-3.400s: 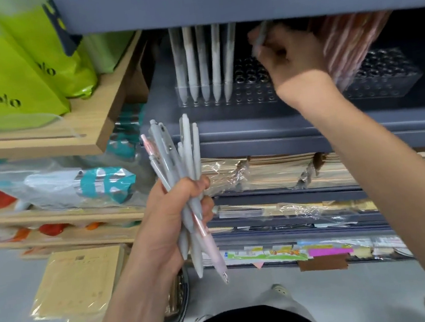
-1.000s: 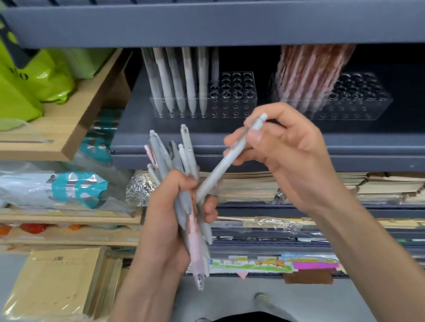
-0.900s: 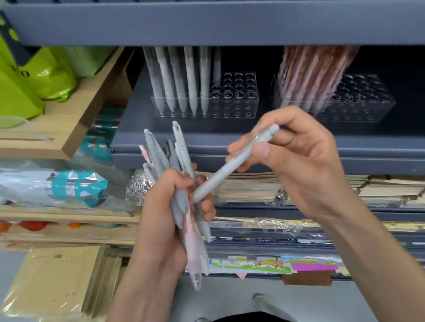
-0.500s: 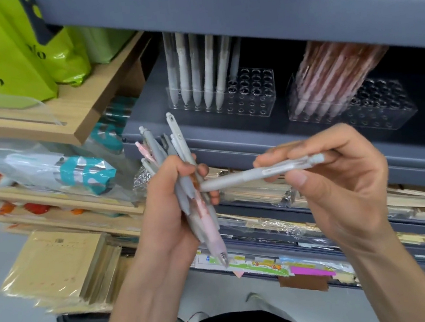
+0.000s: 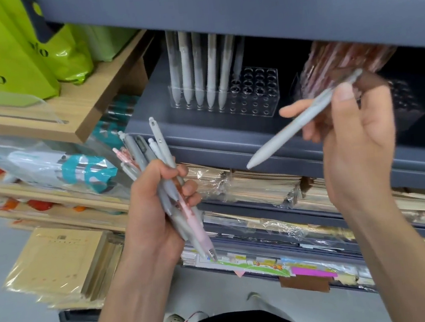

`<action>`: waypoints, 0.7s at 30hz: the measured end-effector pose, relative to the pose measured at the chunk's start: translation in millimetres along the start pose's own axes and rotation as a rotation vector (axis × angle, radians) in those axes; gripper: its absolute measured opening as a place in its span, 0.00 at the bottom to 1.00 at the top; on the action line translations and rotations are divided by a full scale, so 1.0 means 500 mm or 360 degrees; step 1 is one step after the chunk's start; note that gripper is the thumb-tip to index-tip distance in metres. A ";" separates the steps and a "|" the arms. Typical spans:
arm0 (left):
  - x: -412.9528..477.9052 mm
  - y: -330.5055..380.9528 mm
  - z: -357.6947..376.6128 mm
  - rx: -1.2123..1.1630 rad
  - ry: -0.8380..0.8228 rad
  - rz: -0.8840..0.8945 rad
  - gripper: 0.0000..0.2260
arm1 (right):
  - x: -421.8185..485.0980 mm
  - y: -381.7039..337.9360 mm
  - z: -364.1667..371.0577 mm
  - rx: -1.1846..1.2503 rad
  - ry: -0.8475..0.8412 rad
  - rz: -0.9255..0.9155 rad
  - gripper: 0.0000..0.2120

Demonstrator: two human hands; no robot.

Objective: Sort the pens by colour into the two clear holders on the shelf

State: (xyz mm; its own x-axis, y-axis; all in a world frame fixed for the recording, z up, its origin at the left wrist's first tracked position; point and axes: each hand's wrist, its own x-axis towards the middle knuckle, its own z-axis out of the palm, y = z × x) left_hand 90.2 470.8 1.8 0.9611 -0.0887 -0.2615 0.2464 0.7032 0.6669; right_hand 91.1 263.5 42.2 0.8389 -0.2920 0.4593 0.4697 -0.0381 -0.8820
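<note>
My left hand [image 5: 153, 212] grips a bundle of pens [image 5: 159, 172], mostly grey-white with a pink one among them, tips pointing down. My right hand [image 5: 357, 139] pinches a single grey-white pen [image 5: 297, 122] between thumb and fingers, tip slanting down to the left, in front of the shelf. On the grey shelf, the left clear holder [image 5: 254, 97] carries several grey-white pens [image 5: 203, 66] upright in its left rows. The right clear holder [image 5: 409, 104], partly hidden behind my right hand, carries a cluster of pink pens [image 5: 337, 59].
The grey shelf lip [image 5: 219, 136] runs below the holders, and an upper shelf edge [image 5: 241, 6] hangs low over them. Green bags [image 5: 8, 51] sit on a wooden shelf at left. Wrapped notebooks [image 5: 261, 184] fill the lower shelves.
My right hand drew one grey-white pen out of the bundle and lifted it up and right towards the holders. The left hand keeps its grip on the bundle.
</note>
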 end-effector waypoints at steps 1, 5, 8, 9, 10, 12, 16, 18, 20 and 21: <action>0.000 -0.001 -0.002 -0.0002 0.0009 0.0005 0.08 | 0.009 0.007 0.006 0.0004 0.0042 0.0024 0.03; 0.000 0.002 -0.009 -0.0008 0.0029 -0.0008 0.09 | 0.040 0.031 0.035 0.0088 0.0163 0.0147 0.05; 0.001 0.007 -0.013 0.0024 0.0038 -0.0007 0.11 | 0.056 0.044 0.054 0.0042 0.0141 0.0139 0.08; 0.000 0.008 -0.015 0.0036 0.0039 -0.0004 0.11 | 0.061 0.045 0.061 0.0023 0.0140 0.0124 0.10; 0.000 0.010 -0.015 0.0045 0.0037 -0.0002 0.11 | 0.066 0.045 0.067 0.0004 0.0156 0.0106 0.12; -0.002 0.011 -0.016 0.0054 0.0031 -0.0005 0.10 | 0.075 0.045 0.077 -0.0032 0.0194 0.0051 0.11; -0.008 0.015 -0.021 0.0087 0.0006 -0.0023 0.07 | 0.091 0.055 0.089 -0.0226 0.0244 -0.0122 0.08; -0.011 0.018 -0.025 0.0100 -0.0002 -0.0038 0.06 | 0.098 0.065 0.093 -0.0370 0.0289 -0.0126 0.08; -0.012 0.021 -0.028 0.0120 0.0002 -0.0049 0.06 | 0.108 0.076 0.099 -0.0505 0.0294 -0.0105 0.07; -0.012 0.023 -0.030 0.0131 0.0006 -0.0056 0.07 | 0.116 0.080 0.102 -0.0580 0.0280 -0.0101 0.07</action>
State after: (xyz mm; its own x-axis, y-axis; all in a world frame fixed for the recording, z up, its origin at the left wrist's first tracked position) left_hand 85.3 490.0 0.6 0.9513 -0.1095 -0.2883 0.2895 0.6392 0.7125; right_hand 172.4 293.9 38.8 0.7366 -0.4361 0.5170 0.3642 -0.3883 -0.8465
